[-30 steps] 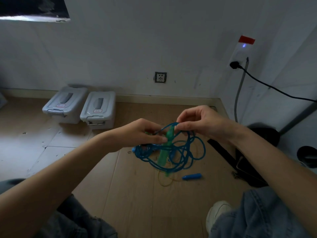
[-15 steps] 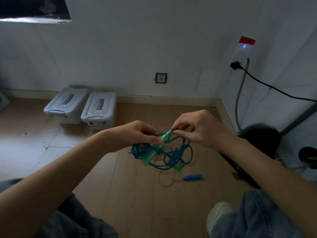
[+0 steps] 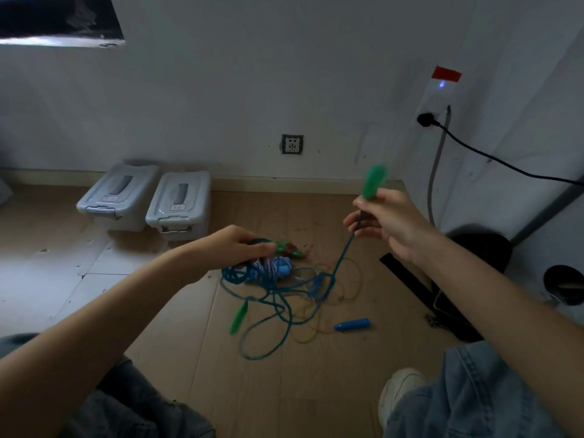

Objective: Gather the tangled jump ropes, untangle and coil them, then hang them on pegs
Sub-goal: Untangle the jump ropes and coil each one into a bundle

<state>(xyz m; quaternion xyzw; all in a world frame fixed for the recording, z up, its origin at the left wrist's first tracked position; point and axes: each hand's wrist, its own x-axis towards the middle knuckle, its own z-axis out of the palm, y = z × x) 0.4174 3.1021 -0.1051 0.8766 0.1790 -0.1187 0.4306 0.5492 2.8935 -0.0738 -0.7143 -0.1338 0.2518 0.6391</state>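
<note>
Sitting on a wooden floor, a person works at a knot of jump ropes, seen from a head camera. Far beyond the left hand, 2 grey plastic lidded storage boxes (image 3: 148,199) stand against the wall. The left hand (image 3: 234,248) is closed, palm down, over the bunched blue cord jump rope (image 3: 278,298), pinning the tangle, apparently so it stays anchored while 1 strand is drawn out. Under its fingertips lie a mottled green handle (image 3: 289,248) and some white-and-blue braided rope (image 3: 271,267). Below that hand a second translucent green handle (image 3: 238,317) dangles from the cord. Between the hands, thin yellowish loops (image 3: 316,333) rest on the floor with a loose blue cylindrical handle (image 3: 352,324). The right hand (image 3: 385,222) is raised, fingers closed around the base of a translucent green plastic handle (image 3: 373,181), holding its blue cord taut up from the tangle. No pegs are visible.
</note>
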